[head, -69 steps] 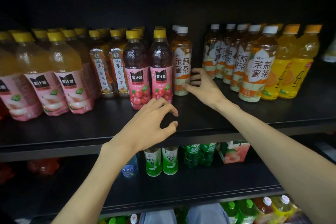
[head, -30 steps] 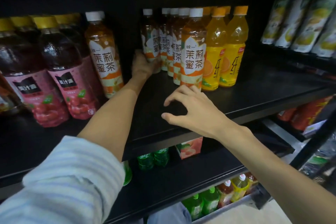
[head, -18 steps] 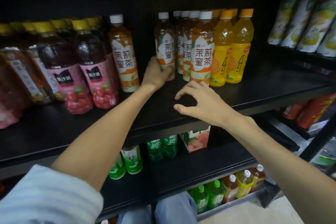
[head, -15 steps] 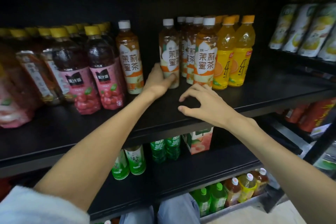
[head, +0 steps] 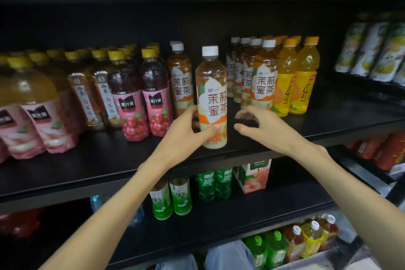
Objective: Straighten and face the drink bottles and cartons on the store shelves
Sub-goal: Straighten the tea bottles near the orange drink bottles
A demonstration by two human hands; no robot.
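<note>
Since half a second ago, one white-capped tea bottle (head: 211, 96) is standing out at the front edge of the top shelf (head: 87, 166), away from its row. At its base the left hand (head: 186, 131) is forming the grip: thumb pressing across the front of the lower label, fingers curling round the bottle's 9 o'clock side, palm against it. That bottle is standing upright with its label facing outward.

At 3 o'clock of the bottle, the right hand (head: 260, 125) is hovering just beside it, fingers loosely curled and thumb apart, gripping nothing, with a small gap between fingertips and bottle.

At 10 o'clock of the held bottle, a second tea bottle (head: 180, 79) of the same kind is standing farther back. At 2 o'clock, the row of matching tea bottles (head: 264, 76) is standing close together, and the orange juice bottles (head: 304, 79) are lining up at their 3 o'clock side.

Going toward 9 o'clock, two dark red drink bottles (head: 142, 98) with pink cherry labels are standing side by side, then slim brown tea bottles (head: 94, 96), then large peach drink bottles (head: 41, 112) at the far edge.

At 6 o'clock, on the lower shelf (head: 263, 215), green tea bottles (head: 171, 197) and a peach juice carton (head: 255, 175) are sitting. Pale pouches (head: 372, 50) are showing on a neighbouring shelf at 2 o'clock.
</note>
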